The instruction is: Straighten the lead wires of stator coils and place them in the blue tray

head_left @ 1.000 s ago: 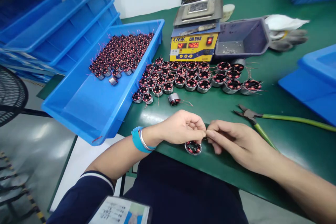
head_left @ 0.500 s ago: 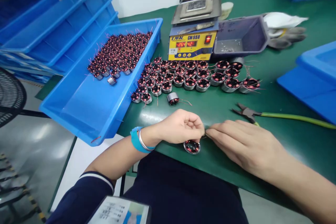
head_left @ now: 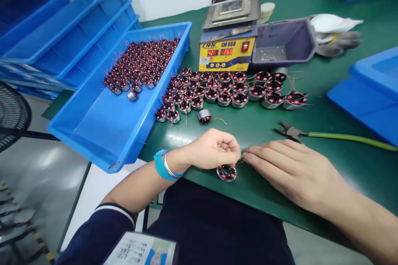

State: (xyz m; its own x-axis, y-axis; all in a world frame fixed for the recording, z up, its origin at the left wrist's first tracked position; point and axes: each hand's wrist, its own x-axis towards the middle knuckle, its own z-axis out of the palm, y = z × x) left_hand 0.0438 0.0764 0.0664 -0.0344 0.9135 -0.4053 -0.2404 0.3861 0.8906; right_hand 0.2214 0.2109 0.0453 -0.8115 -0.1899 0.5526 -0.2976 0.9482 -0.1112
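A motor stator [head_left: 226, 173], a metal ring with black and copper coils inside, rests on the green table near its front edge. Just above it my left hand [head_left: 216, 149] is closed, thumb and forefinger pinching at the stator's thin wire lead [head_left: 240, 161]. From the other side my right hand [head_left: 289, 169] comes in with fingers pressed together, its fingertips at the same wire, close to the left ones. The fingertips partly hide the wire. Beyond my hands one stator [head_left: 205, 116] lies turned over, behind which several finished-looking rows of stators [head_left: 224, 98] stand on the table.
A blue bin [head_left: 93, 132] at left holds many stators [head_left: 143, 64]. A yellow solder pot unit [head_left: 226, 56] stands at the back beside a purple tray [head_left: 282, 43]. Green-handled cutters [head_left: 338, 136] lie right of centre. Gloves [head_left: 338, 44] and blue bins [head_left: 373, 78] sit farther right.
Both hands stay almost in place, with only a slight shift at the fingertips around the wire. The red digits on the yellow unit have changed.
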